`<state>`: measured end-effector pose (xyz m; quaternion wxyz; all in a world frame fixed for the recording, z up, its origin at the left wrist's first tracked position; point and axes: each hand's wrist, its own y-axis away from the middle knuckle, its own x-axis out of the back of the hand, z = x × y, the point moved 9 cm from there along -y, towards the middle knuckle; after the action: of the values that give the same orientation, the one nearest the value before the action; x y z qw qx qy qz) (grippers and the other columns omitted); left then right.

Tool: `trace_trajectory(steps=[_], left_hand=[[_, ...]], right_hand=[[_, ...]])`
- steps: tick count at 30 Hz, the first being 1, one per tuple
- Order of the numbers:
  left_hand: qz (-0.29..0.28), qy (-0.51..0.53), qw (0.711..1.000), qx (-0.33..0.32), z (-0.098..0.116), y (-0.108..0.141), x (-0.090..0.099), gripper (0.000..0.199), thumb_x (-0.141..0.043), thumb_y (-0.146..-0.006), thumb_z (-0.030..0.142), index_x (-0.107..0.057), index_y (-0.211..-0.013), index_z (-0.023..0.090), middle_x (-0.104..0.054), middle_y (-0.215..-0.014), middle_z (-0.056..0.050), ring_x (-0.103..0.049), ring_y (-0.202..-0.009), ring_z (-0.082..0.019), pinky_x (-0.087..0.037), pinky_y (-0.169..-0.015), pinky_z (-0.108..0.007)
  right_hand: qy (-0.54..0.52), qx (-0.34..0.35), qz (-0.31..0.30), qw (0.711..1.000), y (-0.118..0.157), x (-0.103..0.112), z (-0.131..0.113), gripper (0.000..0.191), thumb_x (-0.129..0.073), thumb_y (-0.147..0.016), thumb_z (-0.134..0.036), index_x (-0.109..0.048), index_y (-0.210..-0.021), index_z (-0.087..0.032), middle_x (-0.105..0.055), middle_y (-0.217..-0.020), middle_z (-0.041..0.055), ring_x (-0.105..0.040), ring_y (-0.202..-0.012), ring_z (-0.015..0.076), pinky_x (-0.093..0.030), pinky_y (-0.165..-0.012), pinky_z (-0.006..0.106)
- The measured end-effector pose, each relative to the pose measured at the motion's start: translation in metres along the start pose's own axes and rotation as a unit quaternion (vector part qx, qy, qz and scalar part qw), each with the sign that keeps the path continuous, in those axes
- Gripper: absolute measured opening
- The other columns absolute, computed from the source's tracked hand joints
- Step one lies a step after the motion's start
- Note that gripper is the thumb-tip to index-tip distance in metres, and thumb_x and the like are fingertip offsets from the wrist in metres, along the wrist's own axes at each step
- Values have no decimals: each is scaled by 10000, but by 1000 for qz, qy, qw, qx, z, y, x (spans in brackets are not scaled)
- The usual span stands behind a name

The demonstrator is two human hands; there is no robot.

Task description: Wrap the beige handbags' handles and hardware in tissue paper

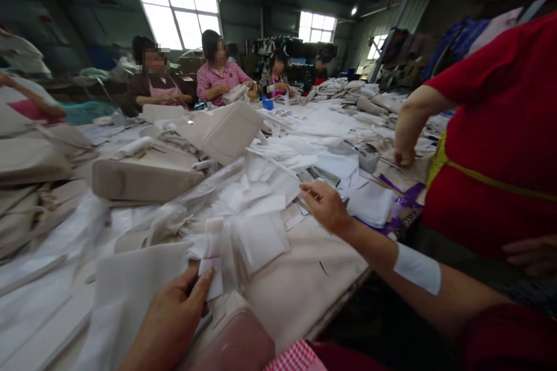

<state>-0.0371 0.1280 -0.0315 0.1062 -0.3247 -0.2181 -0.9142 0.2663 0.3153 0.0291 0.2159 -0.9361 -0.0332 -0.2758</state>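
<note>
Nearest the wearer, a pink bag lay at the near edge of the tabletop, its lower part cut off by the frame. Just left of it, the left hand was grasping a small white piece, pinched between thumb and fingers above loose white material. The right hand was held farther forward, fingertips drawn together close to the corner of a thin white sheet; whether they gripped it could not be told. A white patch covered part of the right forearm. Between the two hands lay a stack of white squares, and right of it a short dark strand on bare beige surface. Beyond the left hand, one beige bag rested on its side, with a second beige bag tilted behind it. To the right, purple wrapping lay beside more white sheets; a co-worker in red stood there, one fist lowered to beige material. At the far side, several people sat behind the heap, one in a checked shirt, near a blue object. Bright windows stood behind them.
</note>
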Motion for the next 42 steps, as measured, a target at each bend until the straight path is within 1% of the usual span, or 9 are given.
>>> trace_trajectory(steps=[2, 4, 8, 13, 21, 29, 34, 37, 42], left_hand=[[-2, -15, 1000, -9, 2, -1, 0, 420, -486, -825, 554, -687, -966, 214, -639, -554, 17, -620, -566, -221, -447, -552, -266], [-10, -16, 1000, -17, 5, -2, -1, 425, -483, -831, 554, -687, -982, 213, -677, -607, 12, -640, -595, -223, -457, -571, -264], [-2, -28, 1000, -12, 8, 0, 0, 438, -488, -823, 553, -691, -997, 206, -688, -608, 11, -646, -586, -225, -457, -574, -266], [3, -42, 999, -21, 10, 4, 0, 467, -480, -828, 572, -694, -1012, 200, -666, -559, 12, -649, -580, -232, -465, -580, -275], [6, -57, 998, -24, 13, 4, 3, 478, -483, -817, 585, -718, -1008, 215, -725, -673, -15, -674, -652, -253, -504, -617, -294], [2, -49, 999, -12, 10, 3, 1, 431, -504, -799, 557, -697, -973, 213, -686, -594, 12, -654, -592, -228, -463, -585, -271], [1, -14, 999, -51, 18, 12, -2, 343, -471, -852, 477, -675, -815, 204, -634, -576, 8, -617, -572, -195, -417, -567, -258], [16, 6, 998, -66, 20, 14, -2, 332, -475, -862, 436, -652, -725, 190, -601, -543, 1, -572, -539, -178, -374, -542, -258], [50, 9, 994, -94, 20, 18, -1, 337, -496, -865, 427, -628, -677, 180, -580, -547, -3, -515, -531, -161, -316, -519, -259]], right_hand=[[55, -187, 29, 980, -19, 51, 71, 201, -621, -805, -273, -721, -939, -160, -697, -1002, 87, -590, -972, 203, -433, -850, 286], [61, -270, 9, 961, -25, 79, 117, 178, -619, -805, -273, -711, -800, -121, -701, -882, 108, -594, -915, 221, -432, -790, 303], [8, -370, -53, 927, -8, 80, 165, 216, -584, -870, -304, -665, -787, -121, -678, -772, 54, -600, -731, 158, -451, -687, 294], [-63, -392, -59, 916, 5, 68, 168, 89, -684, -740, -194, -655, -724, -111, -682, -724, 60, -600, -704, 146, -438, -646, 266], [-93, -361, 14, 928, 28, 100, 158, 123, -681, -696, -241, -639, -723, -129, -654, -680, 41, -516, -520, 91, -300, -427, 201], [-40, -389, 3, 920, 75, 67, 174, 203, -612, -728, -210, -537, -546, -159, -499, -440, -13, -382, -378, 74, -253, -370, 207], [-22, -312, -108, 944, 88, 20, 129, 214, -642, -730, -278, -602, -558, -157, -517, -455, -10, -404, -419, 92, -272, -409, 225], [-83, -184, -221, 954, 83, -32, 55, 270, -625, -778, -405, -651, -675, -156, -566, -542, -4, -437, -472, 101, -327, -461, 229], [-156, -42, -333, 929, 88, -121, -81, 287, -601, -818, -386, -664, -647, -164, -593, -562, -1, -453, -507, 106, -332, -495, 234]])
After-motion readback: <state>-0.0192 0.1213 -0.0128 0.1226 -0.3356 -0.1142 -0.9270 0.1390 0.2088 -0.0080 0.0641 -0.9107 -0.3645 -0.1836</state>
